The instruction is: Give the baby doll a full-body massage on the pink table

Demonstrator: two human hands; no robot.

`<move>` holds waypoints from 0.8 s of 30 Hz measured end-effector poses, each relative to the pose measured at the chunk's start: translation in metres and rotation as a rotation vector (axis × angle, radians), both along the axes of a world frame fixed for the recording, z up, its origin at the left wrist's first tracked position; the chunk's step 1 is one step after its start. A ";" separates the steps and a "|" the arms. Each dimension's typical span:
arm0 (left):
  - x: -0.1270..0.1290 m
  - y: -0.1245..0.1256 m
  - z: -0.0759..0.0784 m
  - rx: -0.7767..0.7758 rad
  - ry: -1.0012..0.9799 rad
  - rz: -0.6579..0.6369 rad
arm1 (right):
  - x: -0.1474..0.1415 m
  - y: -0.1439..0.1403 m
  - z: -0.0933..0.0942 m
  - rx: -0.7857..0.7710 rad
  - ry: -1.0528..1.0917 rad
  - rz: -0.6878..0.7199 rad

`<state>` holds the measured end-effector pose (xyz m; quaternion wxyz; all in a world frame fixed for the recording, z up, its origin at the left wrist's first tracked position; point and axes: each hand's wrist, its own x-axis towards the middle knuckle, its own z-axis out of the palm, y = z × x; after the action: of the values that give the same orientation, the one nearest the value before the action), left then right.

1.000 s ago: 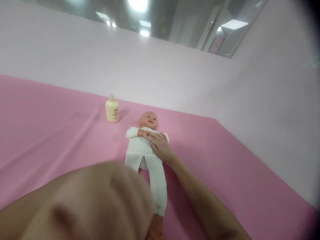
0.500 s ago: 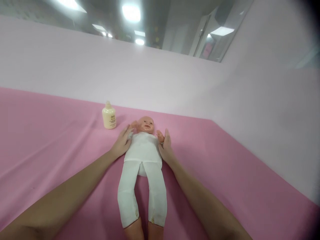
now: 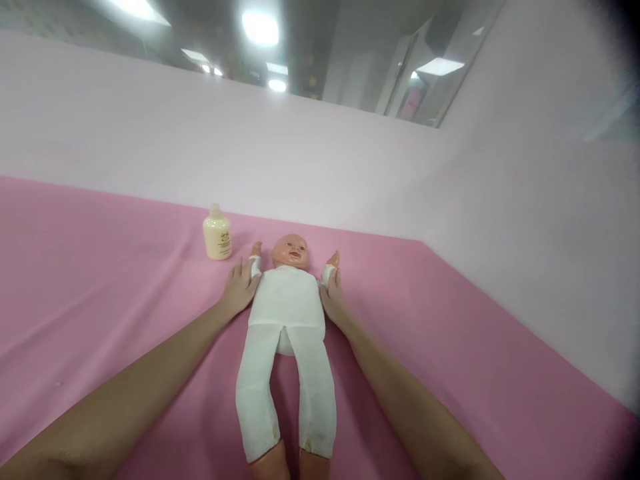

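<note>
a plastic baby doll in white cloth clothes (image 3: 286, 313) lies face up on the pink cloth-covered table (image 3: 100, 280). the left hand (image 3: 239, 290) and right hand (image 3: 334, 299) lie flat with fingers open against its raised arms, gripping nothing. a cream plastic bottle (image 3: 217, 234) stands near the left hand.

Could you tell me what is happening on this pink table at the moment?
A person has a baby doll in white clothes lying on its back on the pink table. The left hand and the right hand rest open against the doll's raised arms, one at each side. A cream bottle stands beside its head.
</note>
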<state>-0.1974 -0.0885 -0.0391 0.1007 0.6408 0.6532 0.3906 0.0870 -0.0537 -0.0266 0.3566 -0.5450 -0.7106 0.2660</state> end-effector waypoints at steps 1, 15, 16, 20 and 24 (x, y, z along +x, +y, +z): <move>0.000 -0.001 0.001 -0.034 0.023 0.023 | 0.002 0.000 0.002 -0.004 -0.026 0.015; -0.006 -0.001 0.010 -0.080 -0.389 -0.119 | 0.010 0.005 0.005 -0.064 0.337 0.077; -0.006 0.000 0.009 -0.042 -0.514 -0.147 | 0.010 0.007 0.004 -0.063 0.415 0.090; -0.007 0.005 0.007 0.038 -0.942 -0.271 | 0.009 0.011 0.005 -0.074 0.585 0.185; -0.008 0.005 0.006 -0.034 -1.028 -0.352 | 0.012 0.013 0.004 -0.084 0.516 0.166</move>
<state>-0.2049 -0.0835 -0.0327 0.4814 0.4650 0.4087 0.6205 0.0989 -0.0410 -0.0228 0.4798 -0.4133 -0.6271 0.4536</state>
